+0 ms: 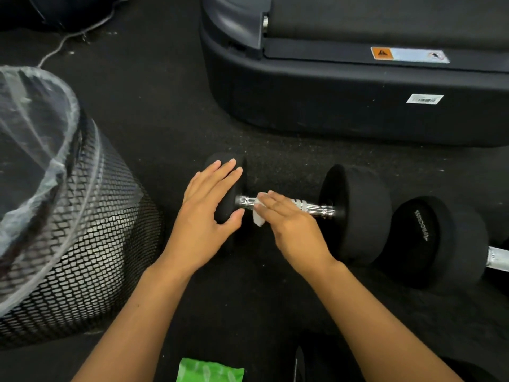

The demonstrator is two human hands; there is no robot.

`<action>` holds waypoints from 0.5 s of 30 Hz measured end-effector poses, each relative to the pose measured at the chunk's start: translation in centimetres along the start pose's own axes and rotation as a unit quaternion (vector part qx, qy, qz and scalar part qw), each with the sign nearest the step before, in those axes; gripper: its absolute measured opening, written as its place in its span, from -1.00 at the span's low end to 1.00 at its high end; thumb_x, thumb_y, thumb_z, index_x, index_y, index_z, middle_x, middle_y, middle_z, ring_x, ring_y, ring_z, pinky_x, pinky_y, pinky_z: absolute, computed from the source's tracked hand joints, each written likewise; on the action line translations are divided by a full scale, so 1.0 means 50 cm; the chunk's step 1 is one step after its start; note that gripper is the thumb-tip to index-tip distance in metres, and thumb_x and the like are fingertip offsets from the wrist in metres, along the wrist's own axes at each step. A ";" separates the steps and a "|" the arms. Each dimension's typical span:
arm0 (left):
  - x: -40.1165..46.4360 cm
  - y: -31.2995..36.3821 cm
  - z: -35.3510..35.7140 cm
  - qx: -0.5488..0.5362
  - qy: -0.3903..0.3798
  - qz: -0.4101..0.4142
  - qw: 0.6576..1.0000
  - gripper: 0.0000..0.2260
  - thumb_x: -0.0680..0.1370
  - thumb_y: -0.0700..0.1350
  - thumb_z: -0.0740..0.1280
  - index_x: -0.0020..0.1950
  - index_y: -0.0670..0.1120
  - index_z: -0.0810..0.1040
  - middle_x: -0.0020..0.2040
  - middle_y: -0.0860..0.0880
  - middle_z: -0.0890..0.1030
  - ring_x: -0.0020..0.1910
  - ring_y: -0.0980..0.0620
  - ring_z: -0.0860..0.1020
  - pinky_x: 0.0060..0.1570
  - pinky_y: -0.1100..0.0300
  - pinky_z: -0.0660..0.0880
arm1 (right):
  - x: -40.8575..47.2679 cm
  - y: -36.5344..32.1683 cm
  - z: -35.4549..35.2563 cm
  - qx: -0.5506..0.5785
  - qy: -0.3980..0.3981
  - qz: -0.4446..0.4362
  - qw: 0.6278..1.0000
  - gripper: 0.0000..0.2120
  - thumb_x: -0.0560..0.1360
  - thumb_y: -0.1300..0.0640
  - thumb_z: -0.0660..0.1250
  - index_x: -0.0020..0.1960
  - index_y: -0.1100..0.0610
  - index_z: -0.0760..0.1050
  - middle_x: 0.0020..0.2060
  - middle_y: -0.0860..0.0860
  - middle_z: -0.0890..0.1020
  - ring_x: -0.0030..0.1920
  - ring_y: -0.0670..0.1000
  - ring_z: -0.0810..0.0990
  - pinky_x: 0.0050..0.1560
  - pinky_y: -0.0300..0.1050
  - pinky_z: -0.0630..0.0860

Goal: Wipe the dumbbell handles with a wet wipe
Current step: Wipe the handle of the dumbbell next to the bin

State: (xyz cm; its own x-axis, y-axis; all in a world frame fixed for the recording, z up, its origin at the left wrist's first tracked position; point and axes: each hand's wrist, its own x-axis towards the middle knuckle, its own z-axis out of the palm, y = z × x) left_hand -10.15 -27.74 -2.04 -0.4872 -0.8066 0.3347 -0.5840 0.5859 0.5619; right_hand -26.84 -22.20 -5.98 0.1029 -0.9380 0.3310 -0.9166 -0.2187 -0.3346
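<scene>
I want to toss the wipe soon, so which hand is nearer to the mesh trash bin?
Left. The left hand rests on the dumbbell's end weight beside the mesh trash bin; the right hand presses the wet wipe on the handle, farther away.

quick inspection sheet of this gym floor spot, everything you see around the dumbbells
surface: dark speckled rubber floor.
job's things: dumbbell lying on the floor, wet wipe on its chrome handle; second dumbbell at right; green wipes pack at bottom edge.
clutter: black mesh bin with clear liner, at left.
grippers: left hand rests flat on the dumbbell's left head; right hand presses the wipe onto the handle, fingers straight.
cables: grey cord on the floor, top left.
surroundings: black treadmill base behind.
</scene>
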 end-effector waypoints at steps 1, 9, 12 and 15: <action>0.000 0.001 -0.001 -0.005 -0.001 -0.003 1.000 -0.40 0.41 -0.15 0.45 0.41 -0.02 0.33 0.43 0.12 0.26 0.47 0.16 0.11 0.47 0.10 -0.01 | -0.006 0.006 -0.007 0.010 0.006 -0.005 1.000 -0.52 0.25 0.49 0.45 0.14 0.24 0.57 0.13 0.15 0.60 0.18 0.14 0.55 0.22 0.07 0.40; -0.010 0.088 -0.008 -0.101 -0.019 0.002 0.995 -0.56 0.42 0.02 0.37 0.29 0.02 0.46 0.36 0.15 0.38 0.41 0.24 0.23 0.45 0.21 0.03 | -0.042 -0.032 -0.102 0.173 0.085 0.098 0.976 -0.53 0.39 0.38 0.40 0.17 0.01 0.35 0.01 -0.04 0.50 -0.02 -0.18 0.50 -0.04 -0.42 0.45; -0.004 0.105 0.007 -0.125 -0.032 -0.004 0.992 -0.63 0.43 -0.09 0.42 0.23 0.01 0.53 0.25 0.17 0.49 0.30 0.28 0.37 0.40 0.23 0.16 | -0.046 -0.034 -0.125 0.215 0.124 0.140 0.958 -0.45 0.36 0.37 0.43 0.12 -0.07 0.25 -0.10 -0.13 0.44 -0.06 -0.16 0.51 -0.03 -0.32 0.49; 0.003 0.116 0.018 -0.136 -0.017 -0.016 0.990 -0.70 0.43 -0.15 0.43 0.15 -0.02 0.57 0.11 0.14 0.59 0.14 0.27 0.50 0.22 0.32 0.37 | -0.047 -0.036 -0.136 0.229 0.124 0.139 0.955 -0.45 0.38 0.33 0.43 0.10 -0.13 0.23 -0.12 -0.17 0.46 -0.05 -0.19 0.53 -0.04 -0.39 0.48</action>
State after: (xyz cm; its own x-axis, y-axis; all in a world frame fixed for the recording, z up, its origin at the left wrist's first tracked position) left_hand -14.17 -24.39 0.58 -0.4956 -0.8184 0.2908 -0.4043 0.5137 0.7567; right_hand -28.07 -17.78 -0.17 -0.2671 -0.8963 0.3539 -0.6247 -0.1186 -0.7718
